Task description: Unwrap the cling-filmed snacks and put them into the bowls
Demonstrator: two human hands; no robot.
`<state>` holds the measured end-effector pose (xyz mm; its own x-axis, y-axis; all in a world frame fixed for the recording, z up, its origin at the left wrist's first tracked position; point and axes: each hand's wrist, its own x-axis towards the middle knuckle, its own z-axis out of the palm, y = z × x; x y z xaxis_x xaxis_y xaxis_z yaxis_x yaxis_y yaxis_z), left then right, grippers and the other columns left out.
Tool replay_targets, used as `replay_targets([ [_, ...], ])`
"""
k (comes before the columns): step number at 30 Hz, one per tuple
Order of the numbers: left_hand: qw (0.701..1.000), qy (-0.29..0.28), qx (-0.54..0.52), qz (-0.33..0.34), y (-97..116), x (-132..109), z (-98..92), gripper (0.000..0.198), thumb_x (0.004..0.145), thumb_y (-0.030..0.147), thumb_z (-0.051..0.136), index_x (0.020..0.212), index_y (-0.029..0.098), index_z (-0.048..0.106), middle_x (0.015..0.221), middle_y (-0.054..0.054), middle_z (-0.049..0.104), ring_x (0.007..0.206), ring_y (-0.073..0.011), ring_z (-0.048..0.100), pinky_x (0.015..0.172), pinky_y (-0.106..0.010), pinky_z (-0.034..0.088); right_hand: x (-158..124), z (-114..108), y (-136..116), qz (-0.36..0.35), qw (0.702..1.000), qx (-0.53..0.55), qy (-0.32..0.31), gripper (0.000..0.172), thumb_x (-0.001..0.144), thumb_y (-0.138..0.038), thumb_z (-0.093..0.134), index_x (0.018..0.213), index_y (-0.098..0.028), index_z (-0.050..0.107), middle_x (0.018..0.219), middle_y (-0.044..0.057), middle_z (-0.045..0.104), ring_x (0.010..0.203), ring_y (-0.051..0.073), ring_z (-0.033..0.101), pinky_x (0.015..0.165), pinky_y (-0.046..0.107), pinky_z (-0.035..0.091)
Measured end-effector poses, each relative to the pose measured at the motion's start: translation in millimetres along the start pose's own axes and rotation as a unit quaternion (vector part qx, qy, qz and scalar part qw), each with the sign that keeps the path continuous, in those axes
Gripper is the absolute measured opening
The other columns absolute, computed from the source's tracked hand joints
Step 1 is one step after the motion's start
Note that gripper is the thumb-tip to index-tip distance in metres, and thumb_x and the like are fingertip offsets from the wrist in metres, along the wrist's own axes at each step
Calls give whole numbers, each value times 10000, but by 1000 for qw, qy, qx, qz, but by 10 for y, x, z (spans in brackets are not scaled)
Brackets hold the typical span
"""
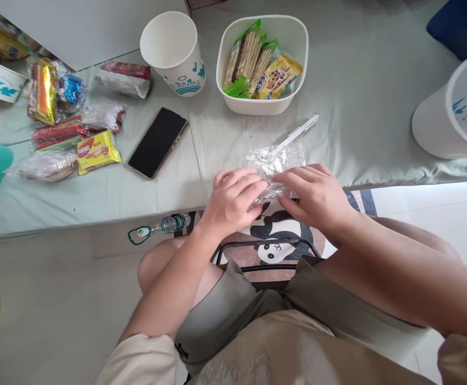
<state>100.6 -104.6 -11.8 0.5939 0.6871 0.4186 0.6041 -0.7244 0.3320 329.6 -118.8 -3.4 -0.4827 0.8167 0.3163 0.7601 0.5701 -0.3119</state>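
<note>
A crinkled clear plastic bag (271,160) lies at the front edge of the cloth-covered surface, partly hidden by my fingers. My left hand (235,200) holds its near left side with curled fingers. From the right, my right hand (311,195) grips the same bag, its thumb below and fingers on top. A slim white pen-like object (297,133) rests against the far side of the bag, slanting up to the right. Beyond it stands a white tub (263,107) with green-edged packs of biscuit sticks (245,56) and a yellow cookie packet (277,77).
Left of my hands lie a black phone (158,143), a yellow wafer packet (97,152) and several other wrapped snacks. A white paper cup (183,69) stands behind the phone. At right is a white bin (434,128). A plastic bottle (175,223) lies on the floor.
</note>
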Motion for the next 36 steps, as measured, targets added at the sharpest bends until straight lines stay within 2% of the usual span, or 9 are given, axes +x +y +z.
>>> replay_targets([
  [5,990,45,-80,-110,-162,7,29,128,848,121,589,864,209,681,768,20,775,706,-159,716,817,-345,545,-3,-42,203,17,997,62,-31,527,872,-377,706,1351,-194,584,1141,97,791,1010,295,755,950,456,499],
  [10,986,4,-108,-128,-243,7,0,169,924,237,558,962,212,721,854,-4,803,730,-152,710,764,-317,551,-23,-15,365,46,993,97,-52,209,940,-320,597,1100,-222,689,1140,99,803,1180,326,733,1070,536,460],
  [13,990,-39,-78,-111,-257,5,-6,200,873,310,680,1044,213,712,918,-20,802,829,-194,728,811,-356,542,2,-24,356,69,989,115,-54,193,943,-321,562,1006,-208,705,1114,107,808,1157,328,742,1074,542,478],
  [20,979,5,-105,-174,-336,44,60,252,945,234,604,1188,192,659,749,9,771,689,-161,681,776,-329,532,129,-130,282,225,968,89,-67,251,935,-375,558,1098,-230,682,614,17,623,652,245,645,626,364,495],
  [23,967,13,-124,-223,-346,88,103,275,943,210,579,1207,182,648,629,39,718,566,-136,592,674,-295,503,146,-47,324,252,964,76,-40,362,902,-325,585,1252,-235,610,609,-23,595,558,200,565,575,333,454],
  [27,963,24,-82,-255,-333,146,153,321,899,175,611,1217,181,652,579,57,656,564,-138,576,673,-292,490,136,80,388,218,975,18,42,448,871,-307,615,1310,-239,555,962,70,714,776,232,652,656,377,520],
  [31,963,14,-33,-268,-323,168,167,342,871,151,625,1211,185,652,604,48,652,619,-159,632,704,-306,492,129,105,274,148,979,-84,115,324,934,-257,563,1256,-239,599,1194,146,682,1057,300,654,819,453,525],
  [34,963,2,-17,-269,-324,164,168,336,857,170,647,1191,207,642,610,52,656,624,-169,640,690,-312,481,138,139,92,-23,994,-69,88,259,973,-165,508,1185,-259,623,1127,76,737,1068,250,673,904,417,494],
  [36,963,12,-12,-268,-331,156,170,320,845,180,662,1161,225,637,593,61,641,599,-166,625,664,-309,461,150,172,6,-73,995,-55,45,266,987,-163,498,1204,-247,626,1180,66,756,1086,240,680,943,402,480],
])
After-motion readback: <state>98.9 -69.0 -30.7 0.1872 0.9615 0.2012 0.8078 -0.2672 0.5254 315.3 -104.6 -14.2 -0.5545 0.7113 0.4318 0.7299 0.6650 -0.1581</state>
